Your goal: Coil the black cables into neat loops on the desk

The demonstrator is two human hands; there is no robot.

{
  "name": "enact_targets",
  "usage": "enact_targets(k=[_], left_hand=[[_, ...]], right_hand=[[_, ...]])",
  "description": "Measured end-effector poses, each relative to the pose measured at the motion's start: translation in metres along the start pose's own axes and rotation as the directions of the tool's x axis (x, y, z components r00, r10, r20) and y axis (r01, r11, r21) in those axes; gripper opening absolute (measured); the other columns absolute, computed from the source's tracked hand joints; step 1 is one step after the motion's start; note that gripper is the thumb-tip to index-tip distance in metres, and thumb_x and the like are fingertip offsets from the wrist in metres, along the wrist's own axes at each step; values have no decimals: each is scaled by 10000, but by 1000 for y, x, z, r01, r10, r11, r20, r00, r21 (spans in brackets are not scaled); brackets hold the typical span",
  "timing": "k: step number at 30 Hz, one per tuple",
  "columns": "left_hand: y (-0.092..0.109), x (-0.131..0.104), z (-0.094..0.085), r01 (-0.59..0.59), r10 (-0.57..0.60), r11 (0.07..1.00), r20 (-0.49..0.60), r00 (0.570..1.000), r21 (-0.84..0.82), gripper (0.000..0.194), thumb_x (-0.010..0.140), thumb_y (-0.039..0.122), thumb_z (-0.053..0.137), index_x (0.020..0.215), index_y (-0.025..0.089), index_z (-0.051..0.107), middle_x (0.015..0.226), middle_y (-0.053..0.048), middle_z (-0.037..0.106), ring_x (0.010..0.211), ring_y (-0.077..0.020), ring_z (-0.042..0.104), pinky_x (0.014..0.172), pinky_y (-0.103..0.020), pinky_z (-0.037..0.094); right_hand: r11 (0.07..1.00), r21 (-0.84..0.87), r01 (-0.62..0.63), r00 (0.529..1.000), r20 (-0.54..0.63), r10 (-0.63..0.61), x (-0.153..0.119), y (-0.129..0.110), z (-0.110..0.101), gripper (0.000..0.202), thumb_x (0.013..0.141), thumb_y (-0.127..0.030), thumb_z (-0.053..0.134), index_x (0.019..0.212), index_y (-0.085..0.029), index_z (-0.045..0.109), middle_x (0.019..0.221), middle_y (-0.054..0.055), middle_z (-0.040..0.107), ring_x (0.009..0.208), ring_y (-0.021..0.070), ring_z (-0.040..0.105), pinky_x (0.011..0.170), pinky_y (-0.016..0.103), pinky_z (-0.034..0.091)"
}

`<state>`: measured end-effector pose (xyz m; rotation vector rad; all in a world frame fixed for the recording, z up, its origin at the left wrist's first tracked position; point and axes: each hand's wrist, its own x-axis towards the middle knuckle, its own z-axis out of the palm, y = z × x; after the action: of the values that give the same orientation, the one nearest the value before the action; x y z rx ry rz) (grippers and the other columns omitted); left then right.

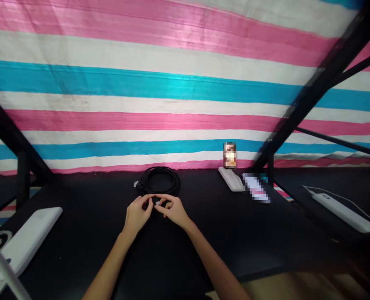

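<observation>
A coiled black cable (145, 177) lies on the black tabletop (88, 233), with a light-coloured plug (136, 184) at its left side. Just in front of the coil, my left hand (138, 212) is closed, thumb and fingers bent around something dark. My right hand (173, 209) touches it at the fingertips, its fingers pinched by a small whitish piece (157, 203), perhaps a cable end. The fingers hide most of what lies between the two hands.
White power strips lie at the left (36, 235) and far right (344, 212). A pale elongated object (231, 179), a blurred upright picture (230, 155) and a blurred flat item (256, 188) are at the back right. Black slanted bars flank the table before a striped sheet (160, 121).
</observation>
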<state>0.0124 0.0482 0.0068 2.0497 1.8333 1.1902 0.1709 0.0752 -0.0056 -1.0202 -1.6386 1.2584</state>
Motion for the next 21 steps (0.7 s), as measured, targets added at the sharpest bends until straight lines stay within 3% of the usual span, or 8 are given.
enact_targets(k=[5,9,14,21], left_hand=[[1,-1,2,-60,60,998,16,998,18,243,814,296,449,896,236,670,662,5,593,550,-100,526,553,-198,410],[3,-2,2,-27,26,999,22,999,32,236,808,306,451,862,237,670,678,7,599,543,-101,538,522,-188,402],[0,-2,1,-11,11,999,8,1000,46,239,808,320,453,879,250,670,649,16,596,546,-107,552,508,-187,399],[-5,-3,4,9,-9,1000,61,998,-7,198,810,322,454,861,253,632,725,18,643,614,-121,595,583,-208,455]], right_hand=[[977,-211,-39,994,-104,17,-1,0,-3,380,683,-434,652,966,-182,683,734,22,671,451,89,556,429,194,400],[930,-360,-78,990,-138,30,-4,-4,-5,307,681,-467,650,854,-221,714,705,6,693,559,131,617,537,219,438],[905,-414,-98,983,-185,22,-6,-11,-2,218,645,-437,684,766,-258,711,671,-31,692,648,146,635,632,238,420],[891,-448,-72,987,-158,0,-7,-10,0,198,647,-428,687,756,-263,698,688,-45,692,643,134,626,628,230,403]])
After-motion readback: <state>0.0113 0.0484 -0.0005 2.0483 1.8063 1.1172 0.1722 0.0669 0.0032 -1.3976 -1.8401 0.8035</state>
